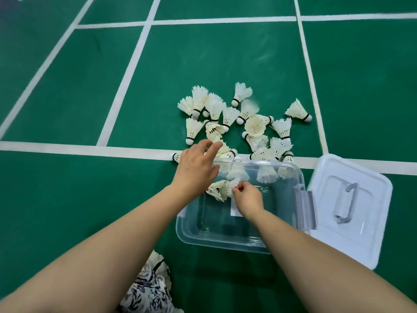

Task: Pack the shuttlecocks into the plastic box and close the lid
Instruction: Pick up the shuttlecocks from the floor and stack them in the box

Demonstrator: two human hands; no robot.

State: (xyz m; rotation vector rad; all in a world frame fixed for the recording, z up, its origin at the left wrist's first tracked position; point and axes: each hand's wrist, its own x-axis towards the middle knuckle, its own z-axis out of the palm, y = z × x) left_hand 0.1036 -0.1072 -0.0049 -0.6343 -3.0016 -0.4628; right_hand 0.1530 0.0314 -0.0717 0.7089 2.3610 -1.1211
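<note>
Several white feather shuttlecocks (237,118) lie in a loose pile on the green court floor, just beyond a clear plastic box (228,239). The box stands open, with a white label on its bottom. My right hand (248,196) is inside the box, its fingers pinched on the feathers of a shuttlecock (222,188) near the box's far left corner. My left hand (196,164) reaches over the box's far left rim with spread fingers, above shuttlecocks lying on the white line. It holds nothing that I can see.
The white lid (365,229) with a clear handle lies flat on the floor right of the box, next to the box's clear side latch (304,207). White court lines cross the floor. Patterned black-and-white fabric (149,288) shows at the bottom, near my left arm.
</note>
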